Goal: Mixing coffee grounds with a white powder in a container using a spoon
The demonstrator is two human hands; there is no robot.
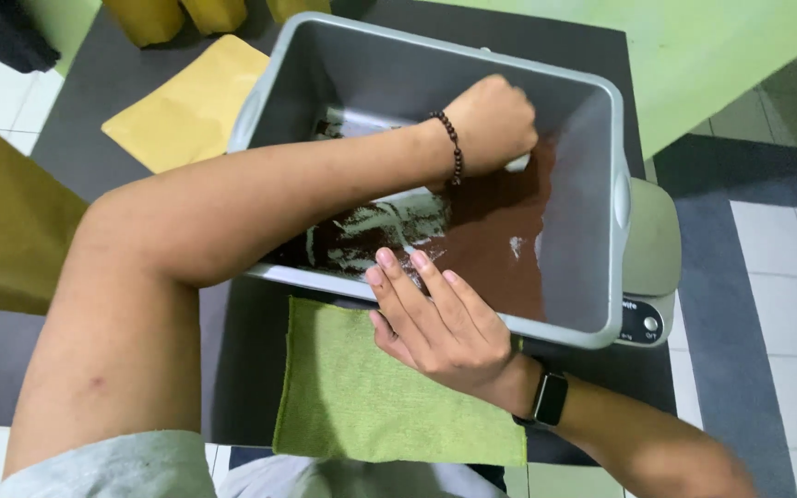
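A grey plastic tub [601, 212] sits tilted on a dark table, with brown powder [495, 240] heaped toward its right side and smeared thin on the left of its floor. My left hand [491, 124], a bead bracelet on its wrist, reaches inside the tub. It is closed around a small white tool [517, 164] that is mostly hidden and touches the powder. My right hand [440, 318], with a dark watch on its wrist, grips the tub's near rim, fingers hooked over the edge.
A green cloth [371, 397] lies under the tub's near edge. A pale scale [652, 267] with buttons sticks out at the tub's right. A flat yellow pouch [186, 106] and upright yellow pouches [145, 18] stand at the back left, a large gold bag [2, 221] at the left.
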